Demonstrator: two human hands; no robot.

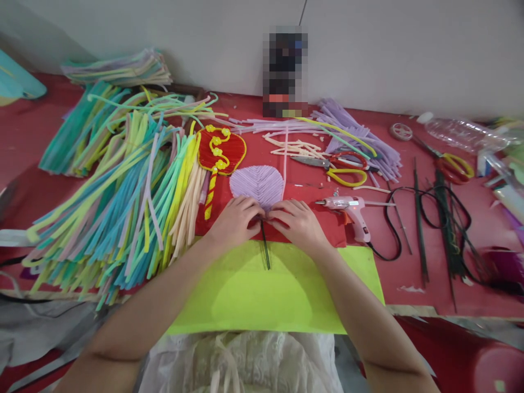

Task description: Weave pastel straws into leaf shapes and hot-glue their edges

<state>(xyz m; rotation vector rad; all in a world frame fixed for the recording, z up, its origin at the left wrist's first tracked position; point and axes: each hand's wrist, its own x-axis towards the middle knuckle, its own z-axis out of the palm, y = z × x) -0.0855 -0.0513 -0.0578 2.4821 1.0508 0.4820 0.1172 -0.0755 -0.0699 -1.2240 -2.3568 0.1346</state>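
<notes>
Two nearly closed pinches, my left hand [237,219] and right hand [298,222], hold the lilac leaf [256,183] by its base, between front and back edges of the surface [399,273], likely steadying its dark stem [266,254].

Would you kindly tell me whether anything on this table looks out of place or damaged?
The clear bottle at the right rear lies on its side, where one would usually stand it up; I see no spill. At the back, a pixelated patch hides whatever is there. The purple piece shows no obvious damage.
</notes>
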